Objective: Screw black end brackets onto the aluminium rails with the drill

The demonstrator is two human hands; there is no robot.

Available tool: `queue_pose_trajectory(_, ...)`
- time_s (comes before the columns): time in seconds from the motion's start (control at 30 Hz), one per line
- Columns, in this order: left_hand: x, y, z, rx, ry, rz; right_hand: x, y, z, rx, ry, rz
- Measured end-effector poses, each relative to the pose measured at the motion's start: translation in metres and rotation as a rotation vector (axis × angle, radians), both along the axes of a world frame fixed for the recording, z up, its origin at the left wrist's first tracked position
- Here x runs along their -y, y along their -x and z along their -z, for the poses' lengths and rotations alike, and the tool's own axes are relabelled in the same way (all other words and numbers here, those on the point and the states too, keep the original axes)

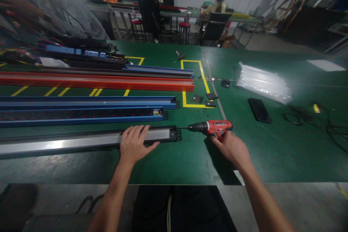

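Observation:
A long black-framed bar [89,140] with a silvery face lies along the near side of the green table. My left hand [135,144] rests over it near its right end, fingers across the top and thumb at the near edge, gripping it. At that end sits a black end bracket [178,135]. My right hand [231,147] is wrapped round the handle of a red and black power drill [214,127]. The drill points left, and its long thin bit reaches the end of the bar by the bracket; whether they touch is too small to tell.
Behind the bar lie blue rails [168,102] and an orange rail [136,83]. Small black brackets [198,98] and screws are near yellow tape. A phone [259,110], a plastic-wrapped bundle [263,81] and cables [299,116] lie right. People sit across the room; a person stands back left.

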State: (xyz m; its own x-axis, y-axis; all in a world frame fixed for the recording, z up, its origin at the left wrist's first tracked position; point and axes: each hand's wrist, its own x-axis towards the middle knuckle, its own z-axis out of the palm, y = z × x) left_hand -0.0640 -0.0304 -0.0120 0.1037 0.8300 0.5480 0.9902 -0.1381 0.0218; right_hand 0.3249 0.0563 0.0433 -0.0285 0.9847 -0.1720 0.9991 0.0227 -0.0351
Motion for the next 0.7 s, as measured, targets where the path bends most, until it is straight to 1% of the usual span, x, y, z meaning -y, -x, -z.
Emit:
queue_pose_trajectory(0.33,0.0001,0.0015,0.0018,-0.038,-0.007,-0.011,-0.0001,0.0025,-0.0034,0.025,0.033,0.005)
queue_pose_trajectory(0.57,-0.0002,0.0014,0.0005,-0.046,-0.025,-0.007,0.0001,0.0004,0.0010,0.013,0.014,0.000)
queue_pose_trajectory(0.7,-0.0003,0.0011,-0.0001,-0.068,-0.028,-0.012,0.0005,0.0007,0.0005,0.010,0.012,0.003)
